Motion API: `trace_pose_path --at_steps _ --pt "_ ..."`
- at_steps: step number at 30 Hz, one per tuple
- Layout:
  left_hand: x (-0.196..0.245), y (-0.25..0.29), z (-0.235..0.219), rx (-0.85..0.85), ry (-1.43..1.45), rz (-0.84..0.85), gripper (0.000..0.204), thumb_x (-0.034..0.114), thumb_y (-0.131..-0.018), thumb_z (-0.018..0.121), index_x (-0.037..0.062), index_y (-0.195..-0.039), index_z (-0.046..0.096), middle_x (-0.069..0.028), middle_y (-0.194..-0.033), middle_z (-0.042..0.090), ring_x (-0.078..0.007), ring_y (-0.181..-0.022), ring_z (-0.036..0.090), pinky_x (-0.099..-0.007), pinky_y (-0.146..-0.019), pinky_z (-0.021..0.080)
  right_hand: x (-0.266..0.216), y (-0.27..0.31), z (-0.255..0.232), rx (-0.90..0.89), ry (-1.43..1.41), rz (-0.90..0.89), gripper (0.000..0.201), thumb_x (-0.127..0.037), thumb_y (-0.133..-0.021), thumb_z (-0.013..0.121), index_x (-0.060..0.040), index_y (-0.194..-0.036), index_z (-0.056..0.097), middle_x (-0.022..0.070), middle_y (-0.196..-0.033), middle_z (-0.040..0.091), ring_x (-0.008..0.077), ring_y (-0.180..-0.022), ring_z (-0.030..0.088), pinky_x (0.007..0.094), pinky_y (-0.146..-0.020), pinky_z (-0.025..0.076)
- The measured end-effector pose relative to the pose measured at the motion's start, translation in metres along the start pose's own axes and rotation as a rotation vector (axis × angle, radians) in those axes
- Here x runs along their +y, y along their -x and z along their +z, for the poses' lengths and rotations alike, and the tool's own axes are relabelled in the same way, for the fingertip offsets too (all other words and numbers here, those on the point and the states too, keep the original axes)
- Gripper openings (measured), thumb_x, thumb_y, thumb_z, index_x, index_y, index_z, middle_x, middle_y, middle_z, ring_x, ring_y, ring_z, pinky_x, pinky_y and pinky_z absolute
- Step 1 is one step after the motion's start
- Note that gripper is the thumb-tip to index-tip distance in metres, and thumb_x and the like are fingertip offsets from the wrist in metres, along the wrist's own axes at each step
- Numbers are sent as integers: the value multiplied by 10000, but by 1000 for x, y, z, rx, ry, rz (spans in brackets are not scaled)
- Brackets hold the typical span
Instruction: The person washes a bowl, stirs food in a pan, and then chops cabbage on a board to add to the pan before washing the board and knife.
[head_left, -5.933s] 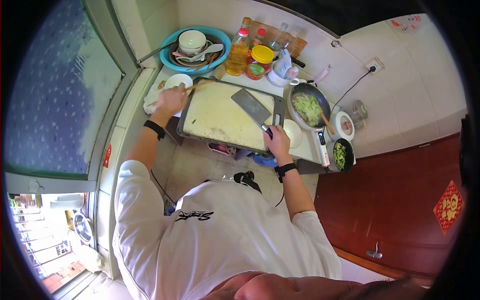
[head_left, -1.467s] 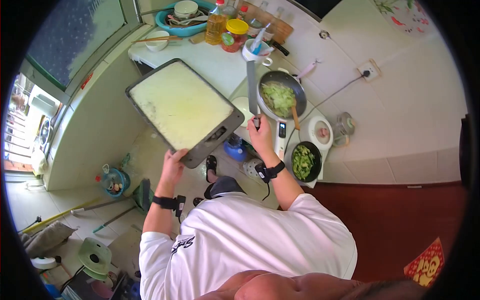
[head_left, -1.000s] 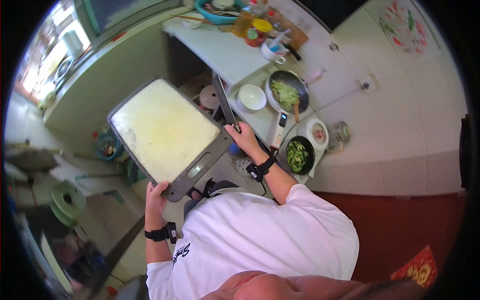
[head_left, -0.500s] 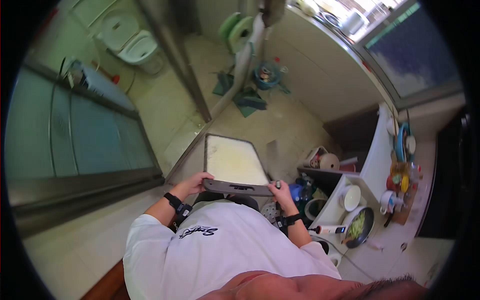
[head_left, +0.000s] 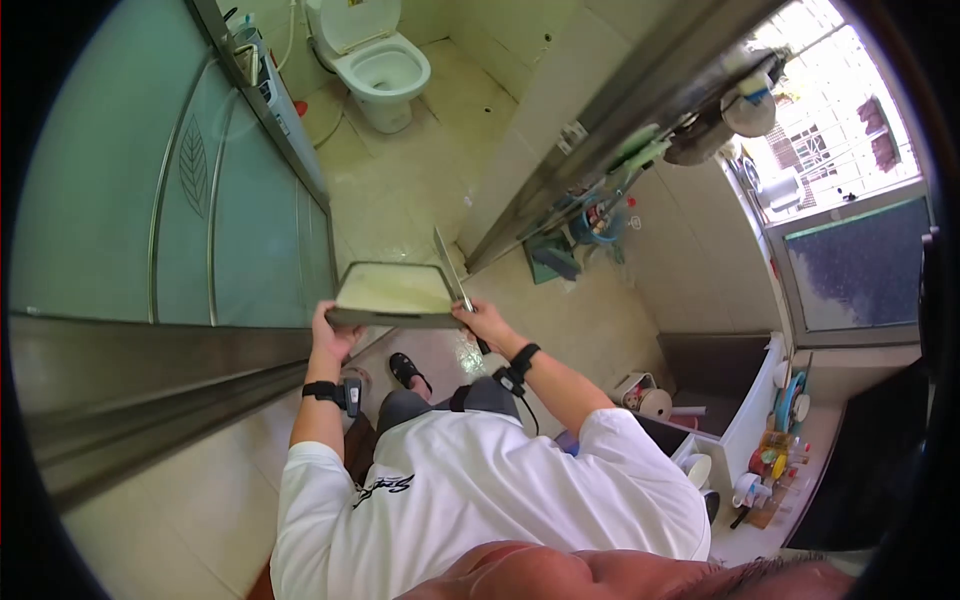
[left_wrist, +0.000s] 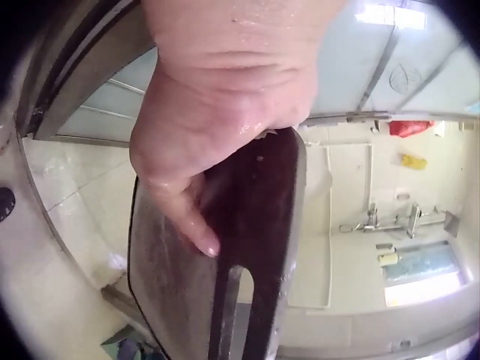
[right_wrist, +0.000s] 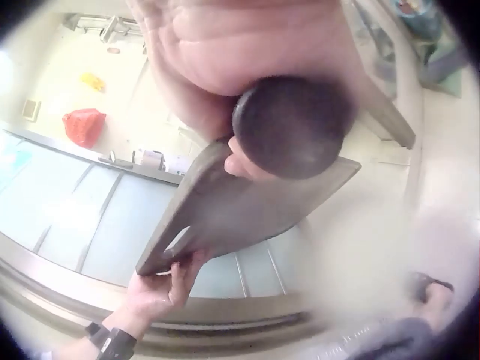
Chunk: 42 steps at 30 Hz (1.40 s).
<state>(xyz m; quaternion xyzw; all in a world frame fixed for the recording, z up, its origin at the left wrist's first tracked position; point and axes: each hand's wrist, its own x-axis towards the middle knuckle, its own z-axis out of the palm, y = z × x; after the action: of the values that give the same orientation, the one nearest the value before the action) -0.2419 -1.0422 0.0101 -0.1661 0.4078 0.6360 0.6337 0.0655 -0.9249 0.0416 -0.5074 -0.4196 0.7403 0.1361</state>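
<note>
A pale cutting board (head_left: 395,288) with a dark rim is held out in front of the body, tilted, its slotted end nearest me. My left hand (head_left: 338,335) grips its near left corner. The left wrist view shows the thumb (left_wrist: 196,232) lying on the dark underside beside the handle slot (left_wrist: 238,307). At the near right corner, my right hand (head_left: 484,325) holds a cleaver (head_left: 447,258) by its black handle, blade pointing forward, and its fingers also meet the board's edge. The round handle end (right_wrist: 292,127) fills much of the right wrist view, hiding part of that grip.
Ahead, a doorway leads to a toilet (head_left: 385,75), with a frosted glass panel (head_left: 160,210) on its left and a metal door frame (head_left: 610,130) on its right. The kitchen counter (head_left: 745,410) with bottles lies to the right. A blue basket (head_left: 595,222) stands beyond the frame.
The left hand has put down the chopsticks and taken the board off the counter. The body has turned left from the counter towards the toilet doorway, with board and cleaver carried along.
</note>
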Motion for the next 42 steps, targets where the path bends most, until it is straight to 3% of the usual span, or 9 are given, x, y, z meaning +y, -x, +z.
trace_pose_path --at_steps 3,6,12,14,17,20,24,33,42 --pt "31 -14 55 -101 42 75 526 481 -867 615 116 -1236 533 -103 -1285 555 -320 -1199 498 -510 -1045 347 -53 -43 40 38 81 -57 125 -141 -923 616 -47 -1005 618 3 -720 542 76 -526 489 213 -404 374" --pt "36 -85 88 -17 -101 93 423 186 -846 660 93 -1229 508 -120 -1277 523 -317 -1161 512 -526 -1004 389 -104 -84 73 109 31 -83 116 -149 -910 620 -47 -966 621 17 -703 552 83 -501 487 225 -398 371" --pt "83 -195 158 36 -46 -7 283 -21 -762 523 47 -1036 499 -135 -1077 533 -295 -988 558 -454 -806 503 -166 -164 62 338 206 -257 216 -237 -895 591 -26 -849 595 30 -569 514 104 -455 503 276 -394 369" --pt "97 -217 195 72 -137 2 204 -17 -756 538 37 -951 515 -127 -964 556 -290 -882 592 -443 -715 524 -171 -208 36 420 370 -218 338 -328 -891 594 7 -848 605 98 -581 564 174 -497 557 347 -459 434" --pt "120 -255 244 110 -423 22 144 -26 -728 547 36 -857 537 -63 -753 530 -223 -669 583 -370 -551 488 -216 -252 18 679 514 -93 488 -496 -870 549 -16 -897 635 239 -845 655 435 -860 629 471 -739 485" --pt "129 -289 281 98 -526 22 112 -40 -713 545 40 -790 529 -57 -690 517 -164 -503 494 -291 -400 356 -250 -289 -2 846 504 -7 469 -465 -889 513 -18 -940 646 248 -898 660 448 -888 620 487 -766 483" --pt "141 -309 342 92 -652 45 77 -27 -720 541 41 -726 506 -50 -639 498 -163 -469 462 -297 -388 314 -304 -317 -27 920 552 -32 437 -434 -883 511 -22 -930 651 264 -876 654 451 -867 628 504 -753 489" --pt "173 -386 474 55 -740 -25 62 -2 -701 561 37 -720 517 -43 -587 492 -147 -410 454 -284 -366 335 -438 -386 -93 1099 683 -119 297 -315 -820 530 -57 -863 671 217 -810 666 428 -797 635 497 -719 501" --pt "185 -514 586 -41 -889 -194 84 20 -716 568 4 -798 568 -90 -710 572 -232 -573 579 -369 -501 492 -535 -464 -208 1205 715 21 262 -336 -786 604 -83 -805 671 170 -783 672 395 -763 635 487 -689 504"
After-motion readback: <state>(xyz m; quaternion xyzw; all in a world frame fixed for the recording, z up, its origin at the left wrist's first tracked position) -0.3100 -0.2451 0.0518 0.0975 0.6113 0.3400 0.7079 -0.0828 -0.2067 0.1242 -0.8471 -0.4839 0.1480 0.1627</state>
